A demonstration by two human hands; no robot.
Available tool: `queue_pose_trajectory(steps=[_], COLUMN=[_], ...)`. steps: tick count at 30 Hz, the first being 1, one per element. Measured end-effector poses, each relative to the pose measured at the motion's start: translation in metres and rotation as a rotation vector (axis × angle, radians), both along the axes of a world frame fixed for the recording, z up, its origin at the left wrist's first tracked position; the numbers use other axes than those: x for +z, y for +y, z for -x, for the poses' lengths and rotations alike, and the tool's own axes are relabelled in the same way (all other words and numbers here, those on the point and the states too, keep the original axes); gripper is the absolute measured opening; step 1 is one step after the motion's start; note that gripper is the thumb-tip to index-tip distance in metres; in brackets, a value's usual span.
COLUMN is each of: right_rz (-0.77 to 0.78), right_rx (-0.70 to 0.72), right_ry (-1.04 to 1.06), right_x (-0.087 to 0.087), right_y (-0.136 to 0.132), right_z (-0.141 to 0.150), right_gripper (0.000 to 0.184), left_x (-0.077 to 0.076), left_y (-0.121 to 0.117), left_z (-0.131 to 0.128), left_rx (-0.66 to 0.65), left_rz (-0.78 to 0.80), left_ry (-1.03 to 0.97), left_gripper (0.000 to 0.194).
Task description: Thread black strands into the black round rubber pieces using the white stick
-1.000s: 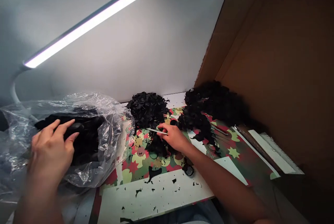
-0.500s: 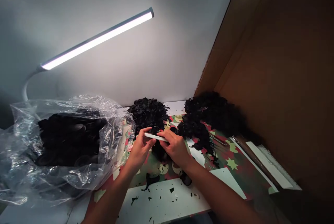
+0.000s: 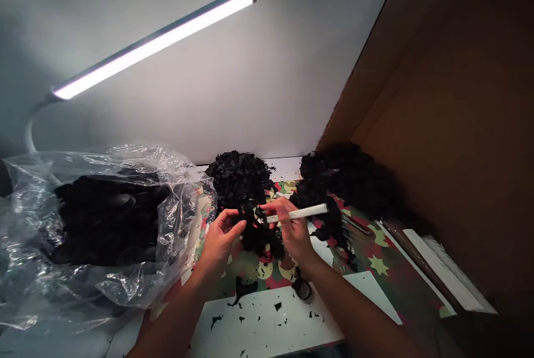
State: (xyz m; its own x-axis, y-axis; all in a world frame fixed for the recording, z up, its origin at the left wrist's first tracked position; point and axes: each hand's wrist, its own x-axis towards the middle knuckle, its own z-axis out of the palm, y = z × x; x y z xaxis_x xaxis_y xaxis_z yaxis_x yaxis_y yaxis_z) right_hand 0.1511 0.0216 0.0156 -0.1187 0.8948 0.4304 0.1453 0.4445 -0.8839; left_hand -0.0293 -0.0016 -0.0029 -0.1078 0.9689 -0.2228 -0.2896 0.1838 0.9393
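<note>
My right hand [image 3: 291, 230] is closed around a slim white pen-shaped tool [image 3: 304, 212], whose thicker end points to the right; I cannot make out its tip. To the left of it, my left hand [image 3: 220, 240] has thumb and fingers apart with nothing visible between them. Between and behind both hands lies a loose heap of black scraps [image 3: 259, 235]. A curved black piece [image 3: 245, 288] and a black ring-shaped piece [image 3: 302, 289] rest nearer to me, by the edge of a white sheet [image 3: 250, 327].
On the left, a clear plastic bag [image 3: 179, 230] holds many black pieces [image 3: 108, 219]. Further black piles stand at the back [image 3: 240, 174] and back right [image 3: 354, 180]. Tweezers [image 3: 356, 223] lie at right, before a cardboard wall [image 3: 450, 124]. A lit lamp [image 3: 158, 44] hangs above.
My left hand has let go of the white tool. The right hand now has it alone, turned and moved to the right. The view has shifted slightly.
</note>
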Motion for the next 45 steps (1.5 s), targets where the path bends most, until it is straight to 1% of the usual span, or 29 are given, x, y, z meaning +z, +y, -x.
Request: queue_pose_trajectory(steps=[3, 5, 7, 10, 13, 15, 17, 19, 20, 21, 23, 24, 25, 27, 29, 31, 32, 34, 37, 39, 41, 45], right_rz=[-0.038, -0.041, -0.043, -0.075, -0.112, -0.202, -0.336, -0.411, -0.398, -0.347, -0.191, -0.113, -0.045, 0.051, 0.087, 0.065, 0.043, 0.000, -0.066, -0.119, -0.160, -0.214], right_rx=[0.038, 0.073, 0.123, 0.196, 0.229, 0.228, 0.215, 0.157, 0.104, 0.048, -0.031, -0.032, -0.013, 0.036, 0.067, 0.104, 0.134, 0.223, 0.321, 0.308, 0.258, 0.177], right_ry=[-0.058, -0.059, -0.079, -0.164, -0.256, -0.335, -0.430, -0.542, -0.602, -0.665, -0.749, -0.750, -0.715, -0.550, -0.335, -0.186, -0.164, -0.225, -0.436, -0.539, -0.613, -0.780], right_x=[-0.001, -0.001, -0.001, 0.000, 0.000, -0.001, -0.004, -0.008, -0.010, -0.012, -0.014, -0.015, -0.015, -0.012, -0.008, -0.004, -0.002, 0.000, -0.003, -0.005, -0.007, -0.006], right_y=[-0.001, -0.003, -0.004, -0.004, -0.003, -0.003, -0.003, -0.003, -0.001, 0.001, 0.007, 0.011, 0.014, 0.018, 0.019, 0.017, 0.015, 0.011, 0.007, 0.006, 0.006, 0.005], right_z=[0.002, 0.004, 0.004, 0.001, -0.001, 0.000, 0.004, 0.007, 0.007, 0.006, 0.002, -0.001, -0.005, -0.010, -0.012, -0.011, -0.010, -0.007, -0.001, 0.002, 0.005, 0.009], right_gripper=[0.016, 0.007, 0.008, 0.009, 0.007, 0.004, 0.012, 0.017, 0.018, 0.018, 0.017, 0.015, 0.013, 0.012, 0.012, 0.020, 0.025, 0.029, 0.024, 0.022, 0.021, 0.013], left_x=[0.001, 0.001, -0.001, -0.003, -0.006, -0.008, -0.008, -0.005, -0.003, -0.001, 0.002, 0.003, 0.003, 0.001, -0.003, -0.006, -0.006, -0.005, 0.002, 0.007, 0.011, 0.014], left_y=[0.000, 0.000, 0.000, 0.001, 0.002, 0.003, 0.001, -0.002, -0.004, -0.006, -0.009, -0.010, -0.010, -0.009, -0.006, -0.005, -0.004, -0.005, -0.008, -0.010, -0.011, -0.014], left_z=[0.000, 0.001, 0.002, 0.004, 0.006, 0.006, 0.005, 0.004, 0.003, 0.002, 0.001, 0.001, 0.002, 0.004, 0.006, 0.006, 0.006, 0.006, 0.005, 0.004, 0.003, 0.002], left_rx=[0.011, 0.010, -0.003, -0.032, -0.043, -0.046, -0.042, -0.044, -0.050, -0.059, -0.085, -0.094, -0.104, -0.130, -0.152, -0.159, -0.157, -0.146, -0.141, -0.153, -0.147, -0.079], left_rz=[0.006, -0.009, -0.032, -0.080, -0.148, -0.187, -0.213, -0.251, -0.282, -0.314, -0.347, -0.337, -0.313, -0.247, -0.201, -0.185, -0.184, -0.203, -0.279, -0.331, -0.360, -0.395], left_ry=[-0.013, -0.021, -0.018, 0.003, 0.069, 0.132, 0.192, 0.230, 0.234, 0.228, 0.184, 0.151, 0.116, 0.063, 0.042, 0.047, 0.059, 0.111, 0.233, 0.319, 0.417, 0.547], left_gripper=[0.043, 0.042, 0.039, 0.034, 0.028, 0.024, 0.021, 0.019, 0.018, 0.018, 0.019, 0.021, 0.026, 0.035, 0.033, 0.025, 0.022, 0.021, 0.020, 0.020, 0.022, 0.024])
